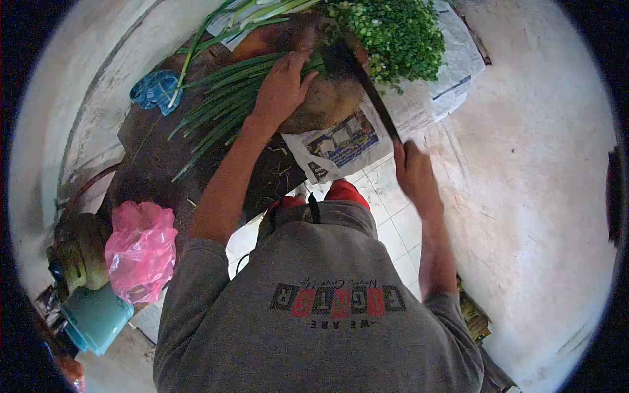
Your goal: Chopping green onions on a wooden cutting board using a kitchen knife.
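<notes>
My left hand [282, 91] presses a bundle of long green onion leaves [221, 100] onto a round wooden chopping block [324, 100]. In my right hand [415, 169] is the handle end of a long dark knife [371, 91]. Its blade slants up and left over the block, near the cut end of the bundle, where the view is blurred. A large heap of chopped green onions [393, 37] lies beyond the block at the upper right, on paper and plastic. Whole green onions with pale stems [275, 12] lie at the top.
Printed newspaper [344, 142] spreads under the block on a dark table [162, 142]. A blue checked cloth [156, 91] lies at the left. Lower left are a pink plastic bag [141, 250] and a light-blue plastic container [96, 314]. A pale wall [526, 172] stands to the right.
</notes>
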`<state>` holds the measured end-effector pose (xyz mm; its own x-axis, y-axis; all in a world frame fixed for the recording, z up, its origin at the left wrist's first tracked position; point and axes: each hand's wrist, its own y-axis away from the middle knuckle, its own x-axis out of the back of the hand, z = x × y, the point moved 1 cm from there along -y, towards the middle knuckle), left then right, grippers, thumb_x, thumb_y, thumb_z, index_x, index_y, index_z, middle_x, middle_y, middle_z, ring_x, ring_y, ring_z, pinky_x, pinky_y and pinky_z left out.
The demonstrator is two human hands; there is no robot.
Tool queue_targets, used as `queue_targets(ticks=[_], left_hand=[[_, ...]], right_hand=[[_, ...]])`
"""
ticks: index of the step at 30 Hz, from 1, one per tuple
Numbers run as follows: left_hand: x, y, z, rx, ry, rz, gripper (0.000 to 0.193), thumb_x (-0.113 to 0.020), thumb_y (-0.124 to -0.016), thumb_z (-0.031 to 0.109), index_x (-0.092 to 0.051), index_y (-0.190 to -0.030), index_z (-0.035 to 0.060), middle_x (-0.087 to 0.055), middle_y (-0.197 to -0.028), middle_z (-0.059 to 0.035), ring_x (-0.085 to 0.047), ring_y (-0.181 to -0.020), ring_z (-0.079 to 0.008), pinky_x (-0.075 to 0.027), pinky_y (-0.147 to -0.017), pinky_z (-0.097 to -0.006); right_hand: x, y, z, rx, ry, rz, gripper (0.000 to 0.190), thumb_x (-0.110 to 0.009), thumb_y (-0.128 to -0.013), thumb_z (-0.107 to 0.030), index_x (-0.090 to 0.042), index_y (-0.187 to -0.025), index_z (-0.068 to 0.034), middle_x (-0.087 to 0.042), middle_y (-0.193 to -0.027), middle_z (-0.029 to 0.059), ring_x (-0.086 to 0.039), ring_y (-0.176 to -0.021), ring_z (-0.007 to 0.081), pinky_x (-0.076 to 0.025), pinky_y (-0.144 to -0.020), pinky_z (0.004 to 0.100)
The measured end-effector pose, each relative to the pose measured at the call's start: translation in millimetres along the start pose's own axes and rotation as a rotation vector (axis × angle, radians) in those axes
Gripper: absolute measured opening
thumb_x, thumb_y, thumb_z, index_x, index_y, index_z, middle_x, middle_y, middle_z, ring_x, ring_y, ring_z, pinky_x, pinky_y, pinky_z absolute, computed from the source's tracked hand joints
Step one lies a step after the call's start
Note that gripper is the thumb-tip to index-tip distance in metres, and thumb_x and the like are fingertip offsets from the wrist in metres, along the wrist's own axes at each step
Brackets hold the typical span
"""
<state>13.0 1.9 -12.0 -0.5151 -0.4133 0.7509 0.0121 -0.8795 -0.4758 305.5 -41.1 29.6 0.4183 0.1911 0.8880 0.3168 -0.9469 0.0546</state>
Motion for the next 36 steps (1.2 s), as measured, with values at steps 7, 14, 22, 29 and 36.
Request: queue_targets(ticks=[7, 14, 22, 29, 36], left_hand=[[-1.9, -0.3, -3.9, -0.158, -0.147, -0.034, 0.031, -0.061, -0.088, 0.019, -0.05, -0.109, -0.0007, -0.055, -0.112, -0.018, -0.055, -0.107, -0.036, -0.048, -0.091, -0.0424], [-5.1, 1.1, -6.2, -0.212, -0.246, -0.057, 0.026, -0.06, -0.089, 0.024, -0.052, -0.1, 0.0023, -0.05, -0.122, -0.0224, -0.051, -0.111, -0.041, -0.044, -0.097, -0.0462], [-0.9, 0.3, -7.4, -0.234, -0.365, -0.088, 0.027, -0.06, -0.089, 0.027, -0.054, -0.103, 0.0056, -0.051, -0.121, -0.02, -0.049, -0.114, -0.0374, -0.038, -0.099, -0.0495], [-0.1, -0.4, -7.2, -0.203, -0.325, -0.1, 0.027, -0.062, -0.087, 0.025, -0.054, -0.104, 0.0053, -0.055, -0.118, -0.0187, -0.052, -0.11, -0.0346, -0.041, -0.097, -0.0456], [-7.9, 2.5, -15.8, -0.155, -0.221, -0.004, 0.031, -0.063, -0.087, 0.024, -0.052, -0.106, 0.0032, -0.056, -0.121, -0.0195, -0.053, -0.112, -0.0377, -0.04, -0.099, -0.0448]], right_hand=[[19.4, -41.3, -7.8, 0.04, -0.098, -0.011, 0.037, -0.046, -0.098, -0.028, -0.052, -0.082, 0.005, -0.054, -0.068, 0.0304, -0.054, -0.069, 0.0487, -0.04, -0.057, 0.0492], [20.8, 5.8, -5.6, -0.129, -0.177, -0.158, 0.036, -0.045, -0.098, -0.029, -0.051, -0.086, 0.004, -0.056, -0.069, 0.0305, -0.055, -0.07, 0.0497, -0.042, -0.061, 0.0533], [24.4, 22.9, -16.5, -0.129, -0.128, -0.197, 0.035, -0.045, -0.097, -0.03, -0.052, -0.087, 0.003, -0.058, -0.071, 0.0302, -0.057, -0.07, 0.0486, -0.044, -0.062, 0.0537], [4.5, 7.3, -13.3, -0.118, -0.099, -0.14, 0.035, -0.046, -0.097, -0.029, -0.051, -0.086, 0.003, -0.059, -0.072, 0.0299, -0.057, -0.071, 0.0488, -0.044, -0.063, 0.0544], [-6.3, -12.8, -35.3, -0.045, -0.139, -0.097, 0.036, -0.046, -0.097, -0.028, -0.052, -0.086, 0.005, -0.057, -0.072, 0.0307, -0.056, -0.071, 0.0495, -0.044, -0.063, 0.0529]])
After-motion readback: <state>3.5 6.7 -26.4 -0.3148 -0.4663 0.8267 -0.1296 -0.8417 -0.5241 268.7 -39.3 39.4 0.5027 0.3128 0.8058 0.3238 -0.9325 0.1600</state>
